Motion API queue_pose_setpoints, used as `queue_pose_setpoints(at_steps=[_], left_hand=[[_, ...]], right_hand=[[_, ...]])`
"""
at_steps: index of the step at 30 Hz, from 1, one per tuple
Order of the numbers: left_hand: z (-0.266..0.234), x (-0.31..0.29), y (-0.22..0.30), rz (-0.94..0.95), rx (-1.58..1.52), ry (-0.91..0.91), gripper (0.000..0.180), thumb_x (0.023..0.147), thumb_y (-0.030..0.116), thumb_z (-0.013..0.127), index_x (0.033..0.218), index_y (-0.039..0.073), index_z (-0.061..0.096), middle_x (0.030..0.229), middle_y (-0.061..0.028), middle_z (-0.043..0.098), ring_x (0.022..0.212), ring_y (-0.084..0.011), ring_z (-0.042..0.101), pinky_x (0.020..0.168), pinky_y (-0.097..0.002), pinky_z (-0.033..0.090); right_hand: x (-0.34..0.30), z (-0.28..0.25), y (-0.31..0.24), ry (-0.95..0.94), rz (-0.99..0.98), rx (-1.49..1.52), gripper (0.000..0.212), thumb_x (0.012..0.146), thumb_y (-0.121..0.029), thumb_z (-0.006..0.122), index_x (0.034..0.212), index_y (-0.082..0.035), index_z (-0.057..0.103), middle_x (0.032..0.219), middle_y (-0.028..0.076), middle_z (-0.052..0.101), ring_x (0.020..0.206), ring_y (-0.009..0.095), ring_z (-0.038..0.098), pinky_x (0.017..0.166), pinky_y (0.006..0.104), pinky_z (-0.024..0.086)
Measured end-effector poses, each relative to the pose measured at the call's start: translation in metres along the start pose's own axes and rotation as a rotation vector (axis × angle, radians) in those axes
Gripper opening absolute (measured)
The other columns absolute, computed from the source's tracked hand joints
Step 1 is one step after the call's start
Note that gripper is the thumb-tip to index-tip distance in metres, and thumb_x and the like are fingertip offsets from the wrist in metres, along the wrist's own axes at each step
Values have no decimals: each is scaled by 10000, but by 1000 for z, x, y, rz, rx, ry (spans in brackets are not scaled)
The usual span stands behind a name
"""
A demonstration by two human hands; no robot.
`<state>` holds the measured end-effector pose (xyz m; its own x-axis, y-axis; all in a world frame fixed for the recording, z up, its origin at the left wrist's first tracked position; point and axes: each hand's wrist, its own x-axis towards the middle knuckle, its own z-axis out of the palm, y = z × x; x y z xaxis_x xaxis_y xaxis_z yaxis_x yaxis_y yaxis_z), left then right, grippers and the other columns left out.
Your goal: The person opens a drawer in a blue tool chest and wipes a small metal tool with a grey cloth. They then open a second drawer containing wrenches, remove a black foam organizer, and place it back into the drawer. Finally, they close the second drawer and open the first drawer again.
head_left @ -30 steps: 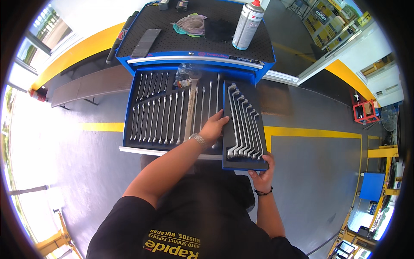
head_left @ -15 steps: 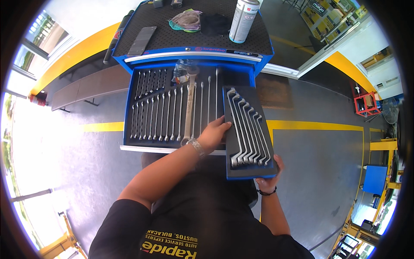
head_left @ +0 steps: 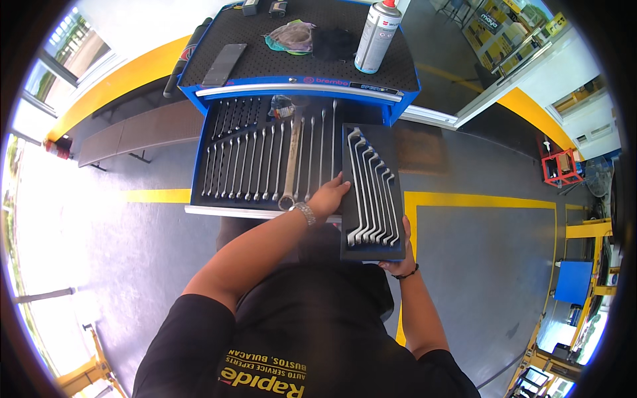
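Observation:
Both my hands hold a tool tray [head_left: 386, 147] of black foam with a blue base, set with several offset ring spanners [head_left: 367, 189]. My left hand [head_left: 328, 199] grips its left edge, partly hidden behind it. Around its lower right corner wraps my right hand [head_left: 402, 257], its fingers mostly out of sight underneath. The tray overlaps the right part of an open drawer [head_left: 245, 211] in a blue tool cabinet; contact between them cannot be judged. Inside the drawer are rows of combination spanners [head_left: 249, 164] and one large, worn spanner [head_left: 291, 162] lying on top. A clear plastic bag [head_left: 282, 106] lies behind.
On the cabinet top [head_left: 265, 69] are a dark phone [head_left: 224, 65], a crumpled cloth [head_left: 290, 37], a dark cloth [head_left: 332, 43] and a spray can [head_left: 378, 36]. A long bench [head_left: 139, 134] stands left. Yellow lines mark the grey floor [head_left: 484, 265].
The tray has moved slightly left and up in view, and its blue front edge has tipped out of sight. Both hands keep hold. The drawer front also sits higher in view.

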<state>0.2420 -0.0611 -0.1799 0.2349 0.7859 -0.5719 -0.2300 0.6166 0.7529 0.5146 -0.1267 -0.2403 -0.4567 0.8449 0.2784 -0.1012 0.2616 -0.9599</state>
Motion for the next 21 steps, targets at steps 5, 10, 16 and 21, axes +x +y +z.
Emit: queue_pose_setpoints(at_steps=[5,10,16,21], left_hand=[[1,-1,13,-19,140,-1,746,1041,387,463,1581,25,96,1575,-205,331,1437,-260,354,1176,-405,274],[-4,-9,-2,51,311,-89,828,1026,357,530,1569,-21,33,1542,-234,367,1374,-259,444,1124,-360,368],[-6,-33,-4,107,463,-151,916,995,380,588,1570,-11,-9,1477,-247,458,1337,-250,490,1112,-313,362],[-4,-21,-6,-33,343,-111,817,1024,370,539,1597,107,21,1428,-217,512,1245,-270,576,968,-372,510]], right_hand=[[17,-29,9,-58,-34,-243,1326,644,-450,909,1562,-1,65,1436,209,485,1347,358,474,1167,445,289],[22,-14,11,31,-2,35,1237,648,-358,908,1556,-45,130,1475,188,421,1340,337,473,1141,450,345],[24,13,-11,160,-59,288,1148,673,-274,897,1545,-79,175,1446,182,432,1327,309,480,1116,437,392],[31,10,-18,187,26,48,1121,725,-384,857,1544,-27,180,1425,181,462,1291,291,509,1097,410,404]])
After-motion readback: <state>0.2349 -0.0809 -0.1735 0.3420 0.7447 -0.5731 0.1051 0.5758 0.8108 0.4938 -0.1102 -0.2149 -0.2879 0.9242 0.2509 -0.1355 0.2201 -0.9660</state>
